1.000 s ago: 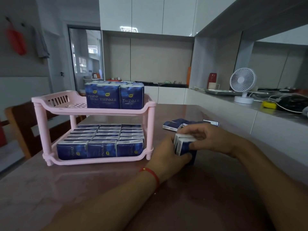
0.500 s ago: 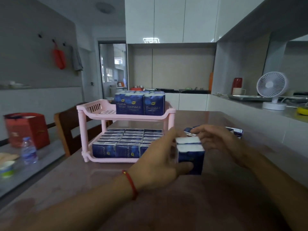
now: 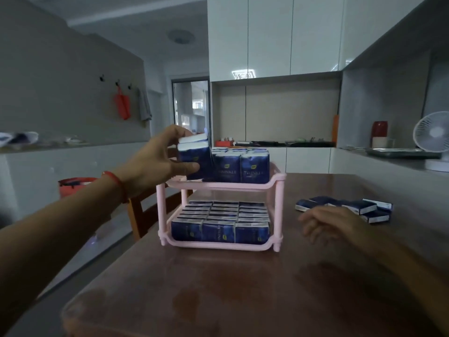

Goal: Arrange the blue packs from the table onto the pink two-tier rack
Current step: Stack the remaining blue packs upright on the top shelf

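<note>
The pink two-tier rack (image 3: pixel 279 181) stands mid-table. Its lower tier is packed with blue packs (image 3: pixel 220 229) lying in rows. Upright blue packs (image 3: pixel 243 166) fill the right part of the upper tier. My left hand (image 3: pixel 155 164) grips two blue packs (image 3: pixel 194 159) upright, thumb in front and fingers behind, over the upper tier's left end beside the standing ones. My right hand (image 3: pixel 332 222) hovers above the table right of the rack, fingers relaxed and empty. A loose pile of blue packs (image 3: pixel 349 207) lies on the table just beyond it.
A wooden chair (image 3: pixel 143 215) stands at the table's left edge behind the rack. A red bag (image 3: pixel 73 187) sits lower left. On the right counter are a white fan (image 3: pixel 432 135), a metal tray (image 3: pixel 401 152) and a red jar (image 3: pixel 379 128).
My left hand lifted the two packs from the table up and left to the upper tier. My right hand let go and dropped toward the table. The camera tilted up.
</note>
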`<state>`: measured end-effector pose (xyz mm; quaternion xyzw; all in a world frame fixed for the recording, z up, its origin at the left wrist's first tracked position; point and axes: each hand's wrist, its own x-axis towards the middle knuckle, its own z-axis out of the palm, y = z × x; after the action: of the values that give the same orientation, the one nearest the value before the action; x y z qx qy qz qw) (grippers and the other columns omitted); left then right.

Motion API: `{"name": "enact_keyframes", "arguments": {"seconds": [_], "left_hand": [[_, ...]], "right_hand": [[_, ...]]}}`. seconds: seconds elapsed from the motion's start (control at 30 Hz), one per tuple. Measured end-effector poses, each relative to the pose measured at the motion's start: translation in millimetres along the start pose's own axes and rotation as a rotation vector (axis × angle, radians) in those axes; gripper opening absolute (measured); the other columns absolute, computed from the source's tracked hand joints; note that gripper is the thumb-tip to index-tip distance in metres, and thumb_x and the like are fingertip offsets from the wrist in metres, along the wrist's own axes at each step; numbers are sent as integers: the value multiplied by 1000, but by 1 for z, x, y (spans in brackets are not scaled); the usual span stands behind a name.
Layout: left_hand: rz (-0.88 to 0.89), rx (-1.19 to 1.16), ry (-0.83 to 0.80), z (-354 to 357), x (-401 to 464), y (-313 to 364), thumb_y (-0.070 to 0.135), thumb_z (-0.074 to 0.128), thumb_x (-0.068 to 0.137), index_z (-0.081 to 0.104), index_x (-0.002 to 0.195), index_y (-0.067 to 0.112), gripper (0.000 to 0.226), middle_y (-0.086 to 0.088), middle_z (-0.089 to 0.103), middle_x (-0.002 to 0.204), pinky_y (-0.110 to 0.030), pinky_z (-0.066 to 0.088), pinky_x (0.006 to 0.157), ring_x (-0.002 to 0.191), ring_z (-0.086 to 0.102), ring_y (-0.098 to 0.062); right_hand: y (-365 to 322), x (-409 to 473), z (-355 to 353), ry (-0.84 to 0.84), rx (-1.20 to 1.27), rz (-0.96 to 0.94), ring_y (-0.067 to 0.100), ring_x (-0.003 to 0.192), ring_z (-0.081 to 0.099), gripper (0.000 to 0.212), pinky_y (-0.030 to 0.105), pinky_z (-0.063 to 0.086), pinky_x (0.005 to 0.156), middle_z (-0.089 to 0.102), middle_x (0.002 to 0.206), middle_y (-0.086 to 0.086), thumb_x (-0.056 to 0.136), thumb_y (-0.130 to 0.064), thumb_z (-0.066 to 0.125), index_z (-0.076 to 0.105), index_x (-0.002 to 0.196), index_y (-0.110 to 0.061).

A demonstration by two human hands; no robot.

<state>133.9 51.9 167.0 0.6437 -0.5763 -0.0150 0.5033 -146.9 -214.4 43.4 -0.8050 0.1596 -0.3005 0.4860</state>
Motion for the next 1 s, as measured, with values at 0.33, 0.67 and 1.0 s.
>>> {"name": "enact_keyframes", "arguments": {"seconds": [0.33, 0.67, 1.0], "left_hand": [[-62, 194, -65, 0, 25, -14, 4, 73, 83, 58, 121, 21, 45, 0, 62, 118, -28, 53, 78, 110, 59, -15], [-79, 412, -36, 12, 25, -13, 9, 75, 82, 48, 132, 22, 58, 4, 54, 114, -15, 49, 63, 88, 62, -7], [28, 674, 220, 30, 10, -7, 25, 69, 87, 43, 134, 19, 54, -5, 51, 126, -32, 54, 82, 106, 55, -19]], "right_hand": [[11, 1, -2, -89, 18, 84, 41, 79, 69, 90, 58, 57, 77, 73, 91, 23, 45, -85, 74, 77, 97, -12], [6, -2, 2, -72, -34, 140, 38, 80, 71, 86, 48, 55, 75, 74, 91, 22, 53, -79, 74, 75, 100, -7], [10, 5, -6, 103, -125, 183, 33, 79, 71, 40, 48, 56, 77, 76, 86, 16, 95, -43, 55, 75, 95, -8]]}}
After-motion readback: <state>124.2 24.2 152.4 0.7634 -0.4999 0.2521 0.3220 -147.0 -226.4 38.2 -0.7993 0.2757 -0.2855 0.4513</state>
